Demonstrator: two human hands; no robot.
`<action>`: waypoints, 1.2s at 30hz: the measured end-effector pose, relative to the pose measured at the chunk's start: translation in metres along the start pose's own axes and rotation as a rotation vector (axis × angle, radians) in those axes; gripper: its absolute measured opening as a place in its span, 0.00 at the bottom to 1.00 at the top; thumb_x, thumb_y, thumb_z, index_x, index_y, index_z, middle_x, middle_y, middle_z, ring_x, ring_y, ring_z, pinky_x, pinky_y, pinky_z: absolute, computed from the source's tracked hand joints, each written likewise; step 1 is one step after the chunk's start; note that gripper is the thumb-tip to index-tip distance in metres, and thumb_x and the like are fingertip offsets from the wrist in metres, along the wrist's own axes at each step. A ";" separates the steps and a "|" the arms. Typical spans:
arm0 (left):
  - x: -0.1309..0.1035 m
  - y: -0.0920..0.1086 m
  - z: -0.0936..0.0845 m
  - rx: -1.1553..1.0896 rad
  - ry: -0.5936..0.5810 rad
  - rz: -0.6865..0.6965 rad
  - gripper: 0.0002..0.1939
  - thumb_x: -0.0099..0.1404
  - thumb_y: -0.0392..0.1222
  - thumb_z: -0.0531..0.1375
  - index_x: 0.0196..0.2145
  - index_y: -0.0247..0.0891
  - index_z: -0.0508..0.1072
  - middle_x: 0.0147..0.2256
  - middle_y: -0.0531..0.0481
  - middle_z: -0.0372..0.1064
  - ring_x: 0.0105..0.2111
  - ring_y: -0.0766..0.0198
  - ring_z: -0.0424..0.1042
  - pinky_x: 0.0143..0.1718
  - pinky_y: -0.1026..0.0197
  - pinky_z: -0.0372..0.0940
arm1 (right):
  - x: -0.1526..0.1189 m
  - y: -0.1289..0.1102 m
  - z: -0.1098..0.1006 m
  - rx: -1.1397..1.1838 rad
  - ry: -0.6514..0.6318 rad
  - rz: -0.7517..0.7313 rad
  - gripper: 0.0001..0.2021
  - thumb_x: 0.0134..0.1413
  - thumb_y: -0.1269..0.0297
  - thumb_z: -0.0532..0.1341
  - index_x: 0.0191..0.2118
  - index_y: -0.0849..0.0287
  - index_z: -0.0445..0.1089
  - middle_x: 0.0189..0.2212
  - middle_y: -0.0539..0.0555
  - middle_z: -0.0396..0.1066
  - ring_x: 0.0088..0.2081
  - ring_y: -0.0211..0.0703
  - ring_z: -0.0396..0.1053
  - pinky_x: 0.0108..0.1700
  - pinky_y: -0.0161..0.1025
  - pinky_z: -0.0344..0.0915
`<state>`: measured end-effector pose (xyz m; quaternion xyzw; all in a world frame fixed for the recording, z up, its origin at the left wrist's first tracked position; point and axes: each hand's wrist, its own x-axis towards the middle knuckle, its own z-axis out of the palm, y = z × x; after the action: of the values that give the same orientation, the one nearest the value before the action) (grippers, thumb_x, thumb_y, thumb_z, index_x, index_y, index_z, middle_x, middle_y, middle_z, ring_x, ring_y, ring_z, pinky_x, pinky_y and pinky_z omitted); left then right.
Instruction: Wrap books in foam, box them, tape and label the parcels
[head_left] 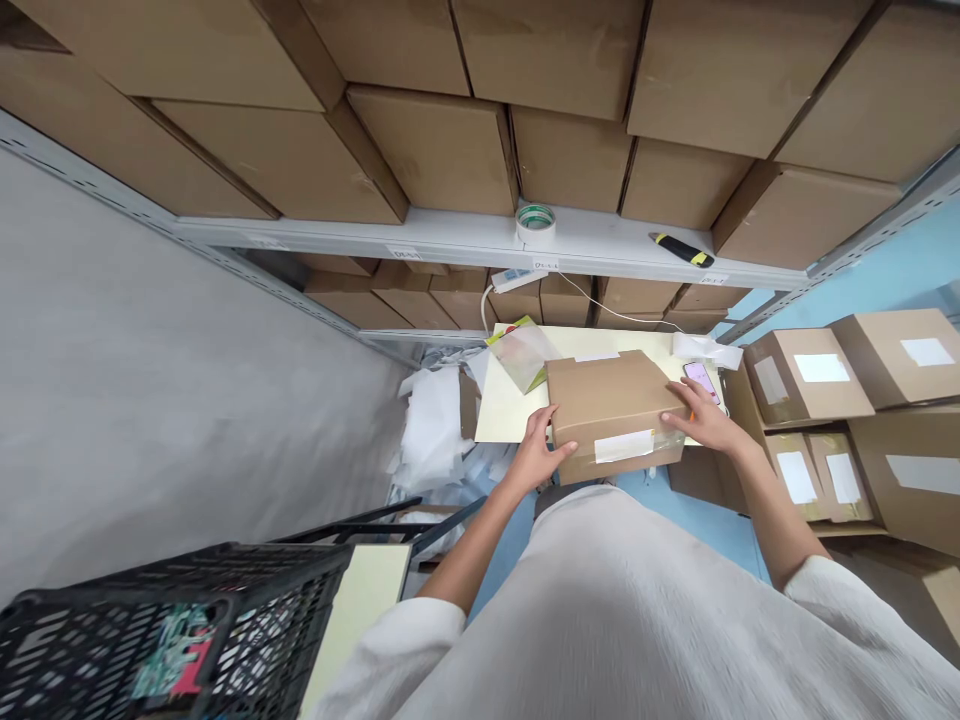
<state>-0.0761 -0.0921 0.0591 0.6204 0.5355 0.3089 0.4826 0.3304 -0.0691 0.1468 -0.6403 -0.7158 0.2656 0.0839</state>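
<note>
A closed cardboard box [615, 400] rests on the pale yellow table [499, 415], its near side jutting past the front edge. A white label [624, 446] and a strip of clear tape mark that near side. My left hand [541, 452] grips the box's left end, thumb on the near face and fingers at the side. At the right end my right hand [701, 415] holds the box, its thumb near the taped corner. A small orange thing shows by the right fingers, too little to make out. Beside that hand lies a phone [702, 382] with a lit screen.
Shelves of cardboard boxes [442, 150] rise ahead. A tape roll [535, 222] and a utility knife [681, 249] lie on the shelf edge. Labelled boxes [814, 375] are stacked at right. White paper [433, 425] heaps at left, behind a black crate [277, 590].
</note>
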 end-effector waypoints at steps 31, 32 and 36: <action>0.231 -0.113 -0.078 0.539 -0.337 -0.098 0.50 0.65 0.37 0.62 0.81 0.35 0.53 0.82 0.39 0.42 0.82 0.42 0.43 0.80 0.42 0.49 | 0.046 -0.086 0.010 -0.190 -0.197 -0.179 0.37 0.67 0.37 0.66 0.75 0.45 0.68 0.73 0.58 0.68 0.71 0.71 0.65 0.70 0.72 0.64; 0.235 -0.118 -0.075 0.558 -0.360 -0.113 0.50 0.65 0.38 0.63 0.81 0.35 0.53 0.82 0.39 0.41 0.81 0.41 0.44 0.80 0.42 0.49 | 0.046 -0.087 0.010 -0.185 -0.199 -0.173 0.37 0.67 0.37 0.66 0.75 0.45 0.68 0.73 0.58 0.68 0.71 0.71 0.65 0.70 0.71 0.65; 0.245 -0.135 -0.063 0.611 -0.423 -0.150 0.49 0.67 0.44 0.63 0.81 0.38 0.52 0.82 0.38 0.41 0.81 0.40 0.46 0.78 0.41 0.51 | 0.045 -0.087 0.009 -0.172 -0.201 -0.164 0.38 0.65 0.37 0.68 0.75 0.43 0.68 0.73 0.57 0.68 0.71 0.71 0.65 0.71 0.72 0.64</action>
<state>-0.1241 0.1556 -0.0773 0.7448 0.5355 -0.0365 0.3964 0.2423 -0.0318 0.1714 -0.5547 -0.7907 0.2581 -0.0218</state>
